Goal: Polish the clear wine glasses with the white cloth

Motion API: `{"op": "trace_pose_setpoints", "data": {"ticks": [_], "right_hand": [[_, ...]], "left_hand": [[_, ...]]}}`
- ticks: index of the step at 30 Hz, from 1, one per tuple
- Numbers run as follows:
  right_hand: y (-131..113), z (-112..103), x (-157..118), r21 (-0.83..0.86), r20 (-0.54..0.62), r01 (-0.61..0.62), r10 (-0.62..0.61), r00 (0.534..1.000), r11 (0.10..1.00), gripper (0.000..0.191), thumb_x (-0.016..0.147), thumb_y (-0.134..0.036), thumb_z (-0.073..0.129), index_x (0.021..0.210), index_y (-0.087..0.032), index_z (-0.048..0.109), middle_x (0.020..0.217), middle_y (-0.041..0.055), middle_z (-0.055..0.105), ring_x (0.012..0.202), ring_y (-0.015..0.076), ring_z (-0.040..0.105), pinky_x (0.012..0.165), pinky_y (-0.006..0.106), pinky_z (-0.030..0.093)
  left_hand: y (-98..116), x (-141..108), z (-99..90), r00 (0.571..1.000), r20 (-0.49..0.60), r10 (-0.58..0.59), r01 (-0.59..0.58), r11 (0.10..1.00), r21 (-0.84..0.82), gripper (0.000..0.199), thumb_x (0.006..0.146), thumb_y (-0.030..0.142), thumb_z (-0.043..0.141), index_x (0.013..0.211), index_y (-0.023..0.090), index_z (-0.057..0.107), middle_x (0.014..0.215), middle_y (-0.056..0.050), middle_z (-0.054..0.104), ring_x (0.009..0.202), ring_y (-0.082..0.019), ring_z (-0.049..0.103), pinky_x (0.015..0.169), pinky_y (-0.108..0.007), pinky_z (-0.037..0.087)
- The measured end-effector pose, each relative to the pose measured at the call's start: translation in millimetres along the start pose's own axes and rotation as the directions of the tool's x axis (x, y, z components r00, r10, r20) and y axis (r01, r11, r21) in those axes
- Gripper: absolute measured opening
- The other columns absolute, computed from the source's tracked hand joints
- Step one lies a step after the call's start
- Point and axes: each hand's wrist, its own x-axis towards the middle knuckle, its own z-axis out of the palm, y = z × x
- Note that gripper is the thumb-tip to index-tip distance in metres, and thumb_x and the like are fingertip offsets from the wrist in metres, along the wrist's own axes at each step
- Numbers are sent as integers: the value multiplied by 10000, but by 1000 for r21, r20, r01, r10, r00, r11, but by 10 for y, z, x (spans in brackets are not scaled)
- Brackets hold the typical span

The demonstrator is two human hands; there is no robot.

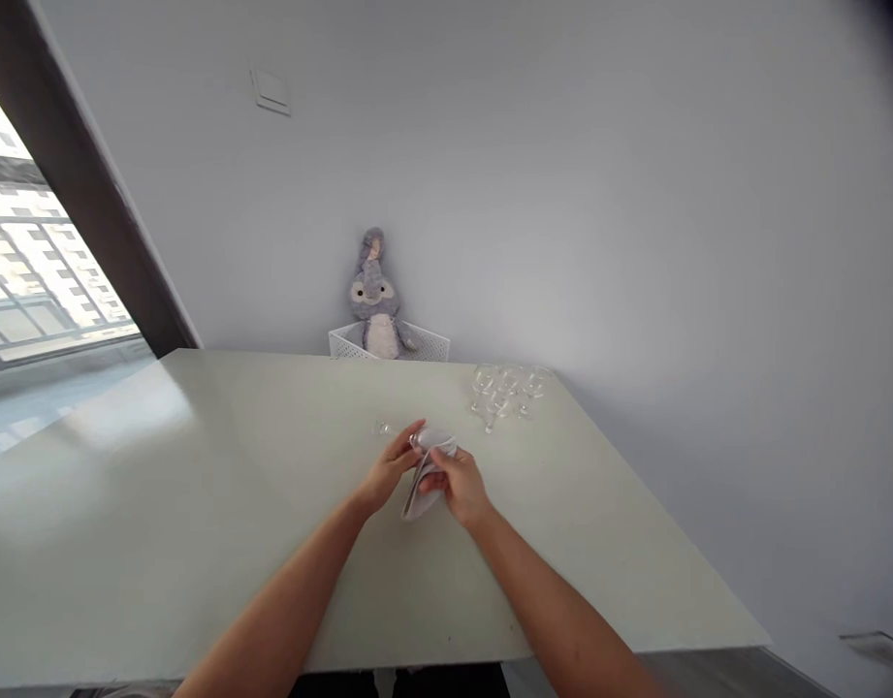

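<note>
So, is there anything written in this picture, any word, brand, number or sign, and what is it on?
None: no readable text anywhere.
I see no lettering on the pale cloth held by the right hand, the grouped clear glasses, the plush toy or the wall switch.
Any tiny marks on the glasses would be too small to read.

One head-worn view, above the near edge of the surface [199, 523], facing forward and down, reaching to the far wall [598, 213]
</note>
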Motion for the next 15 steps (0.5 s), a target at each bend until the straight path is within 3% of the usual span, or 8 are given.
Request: {"op": "trace_pose_setpoints", "data": {"ticks": [2,4,7,10,12,15], "right_hand": [[-45,-43,39,294,7,-91,93,996,951,242,723,-376,610,796,-146,588,520,-19,575,375,83,482,412,208,431],[-64,-43,38,401,20,-127,130,991,907,234,718,-359,626,773,-133,591,518,-22,578,362,62,478,401,177,427],[-48,31,-17,277,11,-89,90,996,957,253,714,-368,633,788,-129,597,520,-17,587,349,82,505,372,188,431],[-19,95,-53,118,-8,-23,24,1000,993,262,685,-349,667,814,-131,601,535,-14,598,359,108,532,367,206,442],[-10,84,-34,193,-24,-51,57,998,980,250,682,-339,669,805,-134,598,543,-13,603,369,100,532,377,202,449],[-7,13,26,421,-10,-169,191,982,891,213,697,-326,654,763,-134,588,490,-25,578,355,77,502,380,184,447]], "left_hand": [[12,-3,18,998,59,28,-25,998,-50,469,674,231,666,1132,222,564,994,-57,615,942,-186,547,840,-286,427],[-14,14,4,998,46,49,-47,998,-45,441,665,221,671,1098,202,585,923,-57,629,870,-178,569,799,-293,450],[-94,55,-49,998,-42,37,-33,996,83,387,682,276,653,1055,188,605,741,-30,624,663,-145,568,626,-263,479],[-138,67,-74,996,-78,40,-27,988,151,303,732,343,592,979,172,635,705,-32,612,610,-138,552,546,-237,461],[-123,55,-60,995,-89,52,-41,992,124,304,735,344,590,987,181,632,775,-46,622,687,-154,569,587,-238,469],[-58,33,-35,995,-35,89,-84,989,125,425,692,297,645,1103,215,573,1006,-68,609,886,-176,558,768,-266,456]]}}
